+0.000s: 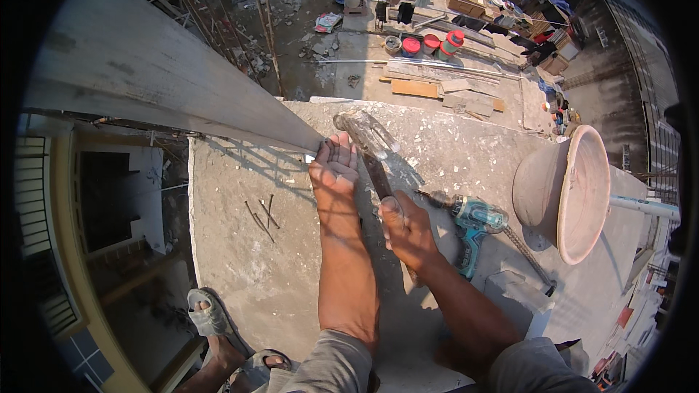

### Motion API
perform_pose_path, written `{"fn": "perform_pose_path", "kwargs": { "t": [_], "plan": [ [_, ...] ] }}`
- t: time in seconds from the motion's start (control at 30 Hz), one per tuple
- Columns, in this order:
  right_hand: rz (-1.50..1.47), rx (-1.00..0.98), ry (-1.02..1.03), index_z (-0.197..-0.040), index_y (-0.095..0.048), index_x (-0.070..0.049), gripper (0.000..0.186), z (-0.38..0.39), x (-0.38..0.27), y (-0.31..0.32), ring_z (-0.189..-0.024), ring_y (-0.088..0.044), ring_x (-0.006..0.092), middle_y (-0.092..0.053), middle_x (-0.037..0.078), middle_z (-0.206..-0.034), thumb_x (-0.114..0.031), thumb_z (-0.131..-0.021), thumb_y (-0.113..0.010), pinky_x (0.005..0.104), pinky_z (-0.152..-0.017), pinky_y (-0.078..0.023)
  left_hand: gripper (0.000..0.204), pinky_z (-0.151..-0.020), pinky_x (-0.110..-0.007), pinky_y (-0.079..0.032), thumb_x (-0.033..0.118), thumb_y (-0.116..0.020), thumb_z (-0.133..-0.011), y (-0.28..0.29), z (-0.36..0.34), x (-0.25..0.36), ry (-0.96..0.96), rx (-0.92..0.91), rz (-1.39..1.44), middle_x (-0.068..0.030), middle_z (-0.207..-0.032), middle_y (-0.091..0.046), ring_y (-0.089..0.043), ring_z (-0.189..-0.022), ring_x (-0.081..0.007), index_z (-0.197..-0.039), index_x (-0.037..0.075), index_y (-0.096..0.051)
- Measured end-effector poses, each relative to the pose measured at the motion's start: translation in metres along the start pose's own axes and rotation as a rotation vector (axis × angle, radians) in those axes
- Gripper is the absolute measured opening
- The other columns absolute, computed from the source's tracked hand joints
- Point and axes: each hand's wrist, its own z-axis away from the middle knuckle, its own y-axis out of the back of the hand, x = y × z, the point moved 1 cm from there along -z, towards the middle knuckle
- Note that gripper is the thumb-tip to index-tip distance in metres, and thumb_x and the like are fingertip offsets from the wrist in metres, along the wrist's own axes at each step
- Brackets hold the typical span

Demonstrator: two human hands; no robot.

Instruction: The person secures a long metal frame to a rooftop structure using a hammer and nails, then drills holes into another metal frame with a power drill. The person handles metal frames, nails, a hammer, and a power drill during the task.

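My right hand (411,229) is wrapped round the handle of a claw hammer (377,175). Its dust-covered head sits just right of my left fingers. Palm up, my left hand (335,164) is at the lower edge of a long grey concrete column or beam (182,80). The left thumb and forefinger come together there; whatever they pinch is too small to make out. Several long dark nails (262,218) lie on the concrete slab (240,262) left of my forearm. Right of the hammer lies a teal cordless drill (477,229).
A dusty basin (568,196) stands tilted at the right, beside a twisted metal rod (531,258) and a concrete block (517,295). The slab's left edge (192,211) drops to a lower level. Below its far edge are red-lidded buckets (431,45) and planks (415,88). My sandalled foot (211,316) is near the left edge.
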Motion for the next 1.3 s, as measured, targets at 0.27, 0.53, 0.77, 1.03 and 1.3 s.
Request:
{"fn": "perform_pose_path", "kwargs": {
  "t": [0.27,0.53,0.77,1.03,1.3],
  "plan": [
    [-0.133,0.009,-0.066,-0.095,-0.056,-0.005,0.056,0.009,0.009,-0.004,-0.051,-0.047,0.0081,-0.048,0.000,-0.063,-0.061,-0.098,-0.049,0.0253,-0.048,-0.040,0.016,-0.099,-0.042,-0.045,0.019,-0.058,-0.097,-0.008,0.005,0.003,0.057,0.044,0.054,-0.0040,-0.113,-0.066,-0.061,-0.111,-0.0225,-0.106,0.007,-0.060],
    [-0.100,0.097,0.236,-0.091,-0.055,-0.003,0.054,0.003,0.005,-0.020,-0.053,-0.047,0.0078,-0.048,0.000,-0.064,-0.055,-0.101,-0.047,0.0247,-0.048,-0.039,0.024,-0.101,-0.047,-0.046,0.020,-0.061,-0.096,0.012,-0.001,0.004,-0.062,-0.178,-0.186,-0.0065,-0.120,-0.062,-0.058,-0.114,-0.0252,-0.114,0.005,-0.057],
    [-0.150,0.039,0.059,-0.088,-0.056,-0.007,0.055,0.000,0.015,-0.021,-0.053,-0.046,0.0071,-0.046,-0.003,-0.063,-0.061,-0.097,-0.051,0.0248,-0.047,-0.038,0.027,-0.093,-0.054,-0.051,0.014,-0.057,-0.096,0.007,-0.011,-0.001,-0.011,0.097,0.015,-0.0138,-0.118,-0.062,-0.061,-0.108,-0.0330,-0.120,0.003,-0.056],
    [-0.263,0.068,-0.081,-0.090,-0.056,-0.007,0.054,0.017,0.025,-0.015,-0.052,-0.046,0.0059,-0.045,-0.003,-0.063,-0.060,-0.098,-0.050,0.0233,-0.047,-0.039,0.049,-0.096,-0.045,-0.046,0.039,-0.064,-0.094,0.010,0.060,0.041,-0.099,0.060,-0.580,-0.0138,-0.116,-0.064,-0.061,-0.110,-0.0284,-0.123,0.001,-0.056],
    [-0.209,0.081,0.057,-0.094,-0.057,-0.007,0.052,0.006,0.020,-0.024,-0.053,-0.048,0.0063,-0.045,-0.003,-0.063,-0.058,-0.099,-0.050,0.0239,-0.047,-0.041,0.043,-0.089,-0.039,-0.049,0.031,-0.064,-0.094,-0.019,0.038,0.087,-0.993,-0.316,-0.999,-0.0156,-0.109,-0.066,-0.063,-0.102,-0.0294,-0.117,-0.005,-0.057]
  ]
}}
